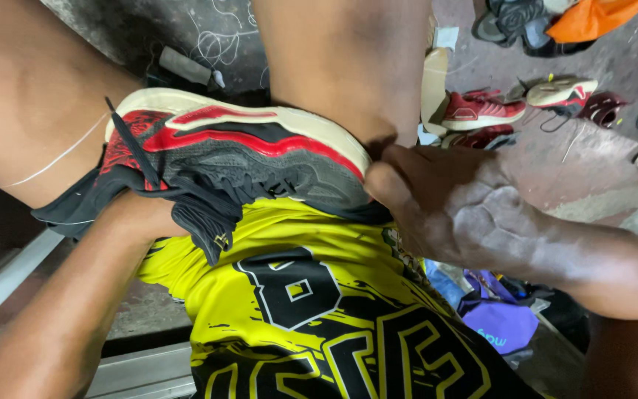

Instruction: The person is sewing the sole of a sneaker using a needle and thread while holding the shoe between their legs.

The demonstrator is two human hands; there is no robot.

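A black and red sneaker (238,159) with a cream sole lies on its side against my yellow and black shirt (311,295), clamped between my knees. My left hand (138,214) is pushed inside the shoe's opening, so its fingers are hidden. At the toe end, my right hand (444,203) presses on the sneaker with its fingers curled over the upper. A thin white thread (60,155) runs across my left thigh toward the shoe.
On the concrete floor at the right lie a red sneaker (481,109), a loose cream sole (561,90), sandals (511,18) and an orange cloth (592,16). A purple bag (498,321) sits beside my right leg. A metal rail (9,277) runs at the lower left.
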